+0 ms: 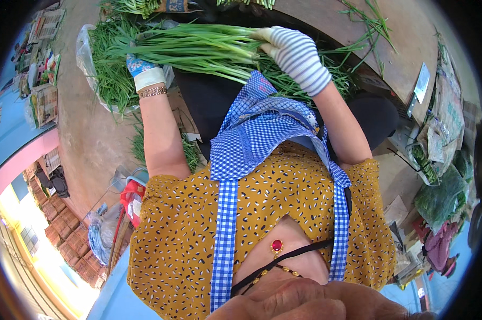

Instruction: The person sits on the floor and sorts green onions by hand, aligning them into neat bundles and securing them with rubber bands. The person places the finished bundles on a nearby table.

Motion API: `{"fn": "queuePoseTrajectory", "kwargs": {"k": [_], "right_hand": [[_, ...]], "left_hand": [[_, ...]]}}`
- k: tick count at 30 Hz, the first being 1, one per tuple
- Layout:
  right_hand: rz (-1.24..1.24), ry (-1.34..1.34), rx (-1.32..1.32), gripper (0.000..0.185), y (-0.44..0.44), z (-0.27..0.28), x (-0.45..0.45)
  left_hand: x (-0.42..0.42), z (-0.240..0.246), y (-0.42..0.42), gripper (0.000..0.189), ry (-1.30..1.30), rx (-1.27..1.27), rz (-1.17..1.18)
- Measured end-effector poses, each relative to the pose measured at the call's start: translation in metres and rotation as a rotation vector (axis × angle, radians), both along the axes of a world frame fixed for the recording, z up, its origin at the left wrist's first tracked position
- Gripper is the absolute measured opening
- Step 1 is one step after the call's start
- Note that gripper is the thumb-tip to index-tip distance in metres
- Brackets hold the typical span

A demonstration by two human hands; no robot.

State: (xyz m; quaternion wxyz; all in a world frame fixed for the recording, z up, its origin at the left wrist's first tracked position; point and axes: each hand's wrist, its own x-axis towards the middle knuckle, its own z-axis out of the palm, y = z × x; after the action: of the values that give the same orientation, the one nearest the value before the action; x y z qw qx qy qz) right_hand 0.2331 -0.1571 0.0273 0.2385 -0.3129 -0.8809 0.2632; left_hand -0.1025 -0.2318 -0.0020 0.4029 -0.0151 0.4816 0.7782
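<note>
A bunch of long green Chinese chives lies crosswise between my two gloved hands. My left hand, in a blue floral glove with a white cuff, supports the leafy end, its fingers mostly hidden behind the leaves. My right hand, in a striped knit glove, pinches some pale stem ends at the other side. More loose chives lie under my right hand, over my lap. Beside my left hand, a clear plastic bag holds a heap of chive leaves.
A cleaver rests on the board at the right, with stray chives on its top. Bundled stems lie at the far edge. Sacks and a green plastic bag are at the right; loose greens lie near my left elbow.
</note>
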Motion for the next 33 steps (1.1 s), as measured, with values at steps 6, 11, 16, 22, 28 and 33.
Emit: {"fn": "queuePoseTrajectory", "kwargs": {"k": [6, 11, 16, 22, 28, 33], "right_hand": [[-0.043, -0.061, -0.252, 0.022, -0.02, -0.034, 0.058], [-0.158, -0.796, -0.418, 0.036, -0.012, -0.057, 0.121], [-0.117, -0.013, -0.114, 0.044, -0.019, -0.004, 0.073], [-0.14, -0.152, 0.201, 0.042, -0.003, -0.006, -0.015], [-0.064, -0.007, 0.099, 0.017, -0.011, -0.014, 0.019], [-0.116, -0.8, -0.244, 0.032, -0.002, -0.056, 0.078]], "left_hand": [[-0.009, -0.011, -0.006, 0.036, 0.08, 0.103, -0.108], [0.001, 0.0, 0.0, 0.034, 0.096, -0.019, 0.021], [0.009, 0.01, 0.005, 0.033, -0.035, -0.065, 0.066], [0.002, 0.016, 0.006, 0.034, -0.029, -0.106, 0.062], [-0.026, -0.008, -0.01, 0.033, 0.038, 0.054, -0.022], [-0.041, -0.038, -0.015, 0.034, 0.088, 0.122, -0.073]]}}
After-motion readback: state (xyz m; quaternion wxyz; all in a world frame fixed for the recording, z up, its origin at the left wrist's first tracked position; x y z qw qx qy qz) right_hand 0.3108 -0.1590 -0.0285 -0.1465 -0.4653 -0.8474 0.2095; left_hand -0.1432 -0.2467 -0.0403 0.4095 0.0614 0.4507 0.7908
